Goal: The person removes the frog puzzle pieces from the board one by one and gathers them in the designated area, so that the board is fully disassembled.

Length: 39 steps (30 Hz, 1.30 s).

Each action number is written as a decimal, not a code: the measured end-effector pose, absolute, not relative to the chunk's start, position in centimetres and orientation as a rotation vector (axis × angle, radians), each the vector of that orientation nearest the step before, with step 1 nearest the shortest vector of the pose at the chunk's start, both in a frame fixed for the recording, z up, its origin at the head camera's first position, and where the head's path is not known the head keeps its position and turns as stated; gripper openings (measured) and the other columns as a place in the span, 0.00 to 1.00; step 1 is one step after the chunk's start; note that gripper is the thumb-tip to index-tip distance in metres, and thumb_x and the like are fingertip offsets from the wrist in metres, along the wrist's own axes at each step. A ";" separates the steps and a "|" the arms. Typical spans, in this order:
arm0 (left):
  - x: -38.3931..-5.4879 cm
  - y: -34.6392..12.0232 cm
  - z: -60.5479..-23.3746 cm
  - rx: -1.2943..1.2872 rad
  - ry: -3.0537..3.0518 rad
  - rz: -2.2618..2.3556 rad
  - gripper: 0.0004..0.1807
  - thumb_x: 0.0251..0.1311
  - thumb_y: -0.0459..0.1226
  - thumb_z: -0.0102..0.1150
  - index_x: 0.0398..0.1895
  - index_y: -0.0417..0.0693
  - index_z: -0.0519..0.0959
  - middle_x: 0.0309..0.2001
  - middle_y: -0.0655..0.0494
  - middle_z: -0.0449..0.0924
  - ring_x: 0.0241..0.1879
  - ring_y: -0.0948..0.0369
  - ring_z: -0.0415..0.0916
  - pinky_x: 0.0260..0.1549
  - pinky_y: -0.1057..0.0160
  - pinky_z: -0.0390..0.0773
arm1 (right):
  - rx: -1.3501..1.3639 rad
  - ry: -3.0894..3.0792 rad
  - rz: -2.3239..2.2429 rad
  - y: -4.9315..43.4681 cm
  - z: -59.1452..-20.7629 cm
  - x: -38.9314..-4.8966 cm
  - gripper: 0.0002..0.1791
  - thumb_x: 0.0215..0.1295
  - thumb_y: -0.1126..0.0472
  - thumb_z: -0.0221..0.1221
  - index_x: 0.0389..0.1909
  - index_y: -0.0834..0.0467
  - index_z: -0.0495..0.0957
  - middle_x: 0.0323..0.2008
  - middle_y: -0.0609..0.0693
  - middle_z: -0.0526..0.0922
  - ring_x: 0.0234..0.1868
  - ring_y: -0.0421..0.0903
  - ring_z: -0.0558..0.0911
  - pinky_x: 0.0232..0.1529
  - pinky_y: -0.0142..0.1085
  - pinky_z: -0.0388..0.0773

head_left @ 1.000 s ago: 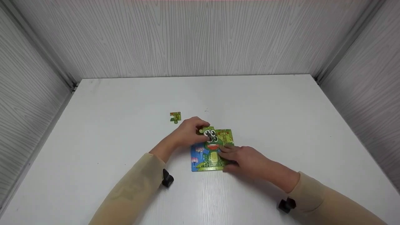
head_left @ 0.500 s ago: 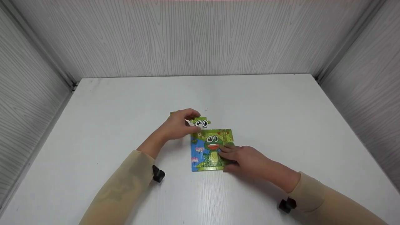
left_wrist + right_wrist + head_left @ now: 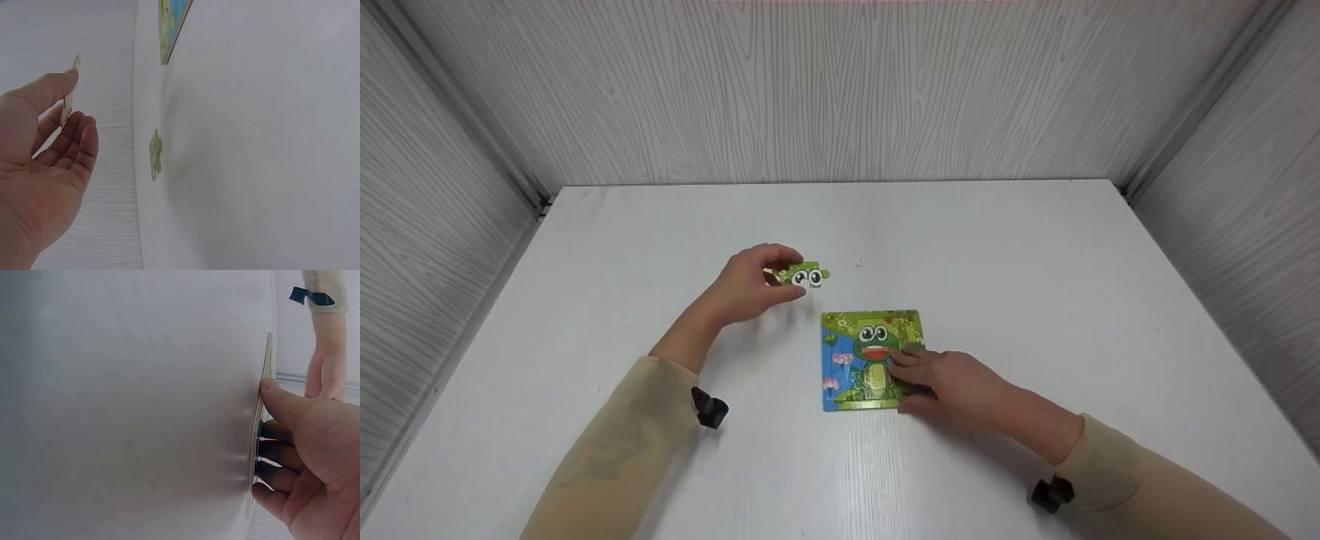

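Observation:
My left hand [image 3: 744,283] pinches a green puzzle piece [image 3: 810,276] printed with two cartoon eyes, raised above the table behind and left of the puzzle board. In the left wrist view, that piece is edge-on between thumb and fingers. The square puzzle board [image 3: 840,405] shows a smiling green frog, pink flowers and blue water. My right hand [image 3: 956,382] rests on its right side, fingers laid over the picture and covering part of it. A loose puzzle piece [image 3: 155,154] lies on the table in the left wrist view; the left hand hides it in the head view.
The white table [image 3: 1005,255] has wood-grain panels [image 3: 840,90] at the back and on both sides. A black wrist mount [image 3: 710,409] sits at the left sleeve and another black mount [image 3: 1051,493] at the right sleeve.
My left hand has carried the eyes piece from over the board's top edge back and to the left, now covering the loose piece in the head view. The right hand has stayed in place.

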<state>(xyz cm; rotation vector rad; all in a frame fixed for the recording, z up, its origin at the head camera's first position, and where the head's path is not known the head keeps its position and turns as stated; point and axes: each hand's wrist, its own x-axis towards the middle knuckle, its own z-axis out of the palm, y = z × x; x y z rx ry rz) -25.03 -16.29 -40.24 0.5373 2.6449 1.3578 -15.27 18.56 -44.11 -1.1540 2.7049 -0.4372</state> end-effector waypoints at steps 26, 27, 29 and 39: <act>-26.2 -22.1 -41.3 0.323 2.670 1.344 0.27 0.69 0.35 0.70 0.70 0.43 0.75 0.63 0.46 0.77 0.61 0.50 0.75 0.65 0.50 0.75 | -1.140 2.707 -0.439 18.5 -44.0 -15.2 0.33 0.73 0.45 0.66 0.71 0.60 0.77 0.72 0.56 0.75 0.72 0.59 0.74 0.62 0.58 0.78; -26.3 -22.3 -41.3 0.318 2.673 1.338 0.27 0.69 0.35 0.69 0.70 0.43 0.75 0.64 0.46 0.77 0.61 0.49 0.75 0.65 0.50 0.75 | -1.139 2.706 -0.442 18.5 -44.0 -15.2 0.33 0.73 0.45 0.66 0.71 0.60 0.77 0.72 0.56 0.75 0.72 0.59 0.74 0.62 0.58 0.78; -26.4 -22.5 -41.4 0.309 2.676 1.330 0.27 0.70 0.35 0.69 0.70 0.43 0.75 0.64 0.46 0.77 0.62 0.49 0.74 0.66 0.49 0.74 | -1.136 2.704 -0.446 18.4 -44.0 -15.2 0.34 0.73 0.45 0.67 0.71 0.60 0.77 0.73 0.56 0.74 0.73 0.59 0.74 0.62 0.58 0.77; -27.1 -23.6 -41.6 0.241 2.659 1.298 0.27 0.71 0.35 0.68 0.71 0.44 0.74 0.65 0.45 0.76 0.64 0.48 0.73 0.67 0.47 0.72 | -1.152 2.713 -0.448 18.5 -44.1 -15.2 0.34 0.72 0.46 0.67 0.71 0.60 0.77 0.72 0.57 0.75 0.72 0.60 0.75 0.61 0.57 0.79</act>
